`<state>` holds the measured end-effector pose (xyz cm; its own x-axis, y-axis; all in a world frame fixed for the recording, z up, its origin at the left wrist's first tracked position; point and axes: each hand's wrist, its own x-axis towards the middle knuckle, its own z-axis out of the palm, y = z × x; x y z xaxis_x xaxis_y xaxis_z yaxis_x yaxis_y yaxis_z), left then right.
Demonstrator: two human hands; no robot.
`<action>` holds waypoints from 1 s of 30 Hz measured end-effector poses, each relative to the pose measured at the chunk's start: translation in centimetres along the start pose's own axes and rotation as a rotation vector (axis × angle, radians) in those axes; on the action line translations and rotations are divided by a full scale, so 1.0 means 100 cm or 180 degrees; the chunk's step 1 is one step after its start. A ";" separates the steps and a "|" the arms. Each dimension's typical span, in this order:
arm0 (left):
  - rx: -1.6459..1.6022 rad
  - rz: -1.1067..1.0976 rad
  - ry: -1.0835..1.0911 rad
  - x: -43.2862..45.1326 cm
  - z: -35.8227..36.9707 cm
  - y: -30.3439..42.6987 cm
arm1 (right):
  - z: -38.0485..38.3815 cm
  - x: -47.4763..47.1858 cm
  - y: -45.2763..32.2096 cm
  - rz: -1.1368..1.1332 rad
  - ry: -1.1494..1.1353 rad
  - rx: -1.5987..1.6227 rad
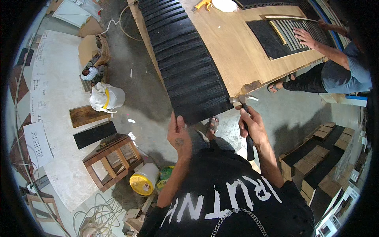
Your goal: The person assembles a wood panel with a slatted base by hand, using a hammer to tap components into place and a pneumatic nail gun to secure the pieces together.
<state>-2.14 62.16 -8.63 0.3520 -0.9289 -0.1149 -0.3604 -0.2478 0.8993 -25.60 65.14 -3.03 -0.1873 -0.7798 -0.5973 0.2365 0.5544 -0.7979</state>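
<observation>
A long black ribbed panel (pixel 189 71) lies on a plywood-topped workbench (pixel 220 38), its near end facing me. My left hand (pixel 179 137) is at the panel's near left corner, with finger and thumb at its edge. In my right hand (pixel 255 126) is a claw hammer (pixel 249 145), gripped by its dark handle. The hammer's metal head is beside the panel's near right corner; whether it touches cannot be told. A chipped brown patch (pixel 251 86) marks the bench edge just beyond the hammer.
Across the bench, another person's hand (pixel 305 38) rests on a slatted panel (pixel 291 32). A yellow glue gun (pixel 202 4) lies at the far end. Wood-framed cabinet (pixel 112 161), white bucket (pixel 117 96) and yellow-lidded bucket (pixel 143 179) stand left. Stacked black-topped boxes (pixel 311 160) stand right.
</observation>
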 end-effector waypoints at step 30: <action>-0.1090 -0.0881 0.0367 0.007 0.001 0.016 | -0.009 0.032 -0.001 0.0114 -0.0338 -0.0398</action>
<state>-2.56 61.05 -7.31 0.4956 -0.7991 -0.3403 0.0603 -0.3592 0.9313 -27.05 62.89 -4.93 -0.0776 -0.7815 -0.6191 0.1195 0.6092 -0.7840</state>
